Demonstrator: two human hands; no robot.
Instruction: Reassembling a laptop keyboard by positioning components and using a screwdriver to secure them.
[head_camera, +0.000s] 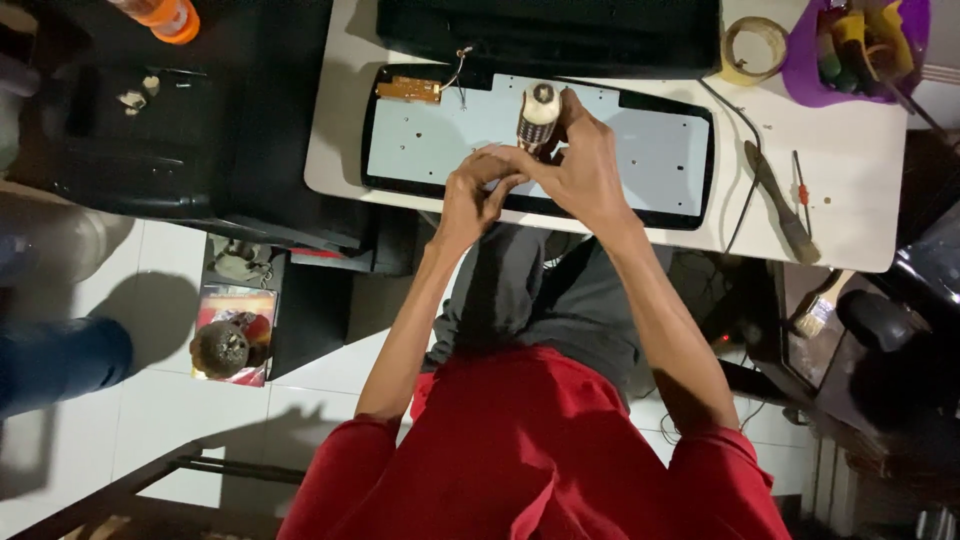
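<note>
My right hand grips a screwdriver with a pale, ribbed handle, held upright over the near edge of an opened keyboard base with a pale inner sheet. My left hand has its fingers pinched together right beside the screwdriver's lower end, touching my right hand. What the left fingers pinch is hidden. A small orange circuit board with wires lies at the base's far left corner.
A black keyboard top lies beyond the base on the white table. A tape roll, a purple tray of tools, a dark-handled tool, a small red screwdriver and a paintbrush sit at right. Black chair at left.
</note>
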